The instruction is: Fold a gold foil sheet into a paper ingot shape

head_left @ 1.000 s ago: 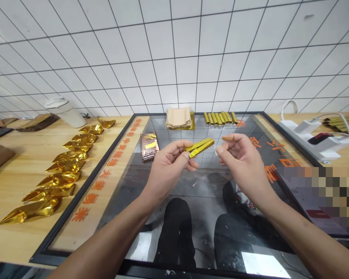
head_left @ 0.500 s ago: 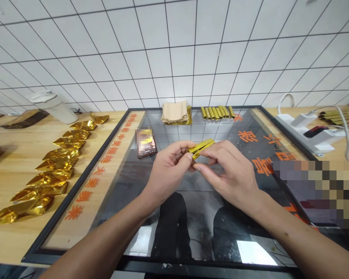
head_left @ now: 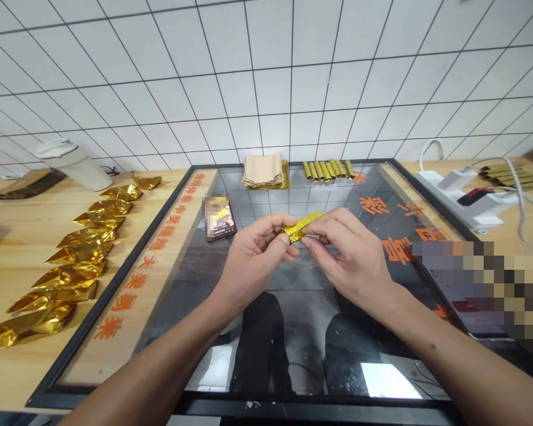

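Both my hands hold one small piece of gold foil paper (head_left: 305, 223), bent into a narrow roll, above the black-framed glass panel. My left hand (head_left: 257, 254) pinches its left end between thumb and fingers. At the other end, my right hand (head_left: 349, 248) has thumb and fingertips closed on the lower right edge. Beyond them lies a row of several finished-looking gold tubes (head_left: 327, 170). A stack of tan paper sheets with gold backs (head_left: 264, 170) sits to the left of that row.
A small dark printed box (head_left: 220, 219) rests on the glass panel (head_left: 182, 325). Left of it lie several gold foil cones (head_left: 68, 273) and a lidded plastic cup (head_left: 77, 163). At right are a white power strip (head_left: 459, 201) with cables and a phone (head_left: 444, 284).
The foil paper's open gap has closed over, so it now shows as a smoother, tighter roll. My hands stay close together at nearly the same place; the view has shifted slightly.
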A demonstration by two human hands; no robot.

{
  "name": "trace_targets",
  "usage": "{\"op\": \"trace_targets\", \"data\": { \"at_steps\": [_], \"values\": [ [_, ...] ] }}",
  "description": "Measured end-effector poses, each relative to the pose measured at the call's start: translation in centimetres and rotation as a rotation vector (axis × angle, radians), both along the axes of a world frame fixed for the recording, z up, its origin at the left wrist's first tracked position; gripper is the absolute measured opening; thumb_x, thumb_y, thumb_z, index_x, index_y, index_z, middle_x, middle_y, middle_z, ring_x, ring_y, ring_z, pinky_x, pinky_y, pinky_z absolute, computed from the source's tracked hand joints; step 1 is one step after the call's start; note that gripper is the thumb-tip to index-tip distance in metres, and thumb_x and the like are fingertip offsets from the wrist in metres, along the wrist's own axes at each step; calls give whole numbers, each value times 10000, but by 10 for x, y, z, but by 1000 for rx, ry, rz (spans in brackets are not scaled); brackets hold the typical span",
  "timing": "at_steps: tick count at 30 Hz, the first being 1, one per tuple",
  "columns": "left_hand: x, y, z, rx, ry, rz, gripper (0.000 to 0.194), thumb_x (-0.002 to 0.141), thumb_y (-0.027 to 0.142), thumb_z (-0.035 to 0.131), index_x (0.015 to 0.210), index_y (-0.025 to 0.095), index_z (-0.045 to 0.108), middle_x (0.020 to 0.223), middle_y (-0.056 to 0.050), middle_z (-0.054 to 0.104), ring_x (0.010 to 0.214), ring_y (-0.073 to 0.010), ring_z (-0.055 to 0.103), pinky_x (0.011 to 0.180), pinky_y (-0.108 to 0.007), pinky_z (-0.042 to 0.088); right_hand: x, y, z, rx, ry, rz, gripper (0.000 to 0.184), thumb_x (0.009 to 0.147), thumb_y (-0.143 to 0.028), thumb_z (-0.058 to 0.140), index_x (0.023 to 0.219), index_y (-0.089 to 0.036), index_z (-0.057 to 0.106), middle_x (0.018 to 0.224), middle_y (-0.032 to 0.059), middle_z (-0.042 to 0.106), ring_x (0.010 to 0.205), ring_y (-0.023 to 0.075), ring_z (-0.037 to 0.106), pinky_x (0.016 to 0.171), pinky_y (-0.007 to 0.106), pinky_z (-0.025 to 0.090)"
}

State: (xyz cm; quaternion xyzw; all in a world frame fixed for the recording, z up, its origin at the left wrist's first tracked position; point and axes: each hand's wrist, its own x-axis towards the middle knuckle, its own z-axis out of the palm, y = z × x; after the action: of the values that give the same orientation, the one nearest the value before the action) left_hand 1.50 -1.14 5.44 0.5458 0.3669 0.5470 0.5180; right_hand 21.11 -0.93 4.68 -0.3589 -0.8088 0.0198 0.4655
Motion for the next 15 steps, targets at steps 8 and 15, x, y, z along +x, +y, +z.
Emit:
{"op": "trace_targets", "data": {
  "at_steps": [8, 15],
  "values": [
    [-2, -1, 3, 6, 45, 0, 242, 901, 318, 809, 1087, 169, 766, 952, -49, 795, 718, -142, 747, 689, -255, 623, 0, 0, 1, -8, 1, -1, 153, 1064, -152, 614, 1080, -253, 727, 1018, 70, 737, 973, 219, 727, 833, 383, 615],
    [-7, 0, 4, 29, 92, -9, 229, 909, 337, 811, 1074, 181, 777, 930, -48, 796, 733, -154, 751, 705, -269, 636, 4, 2, 5, -24, -12, 3, 113, 1030, -190, 655, 1084, -256, 730, 1261, 130, 699, 1150, 274, 705, 943, 460, 600]
  ]
}}
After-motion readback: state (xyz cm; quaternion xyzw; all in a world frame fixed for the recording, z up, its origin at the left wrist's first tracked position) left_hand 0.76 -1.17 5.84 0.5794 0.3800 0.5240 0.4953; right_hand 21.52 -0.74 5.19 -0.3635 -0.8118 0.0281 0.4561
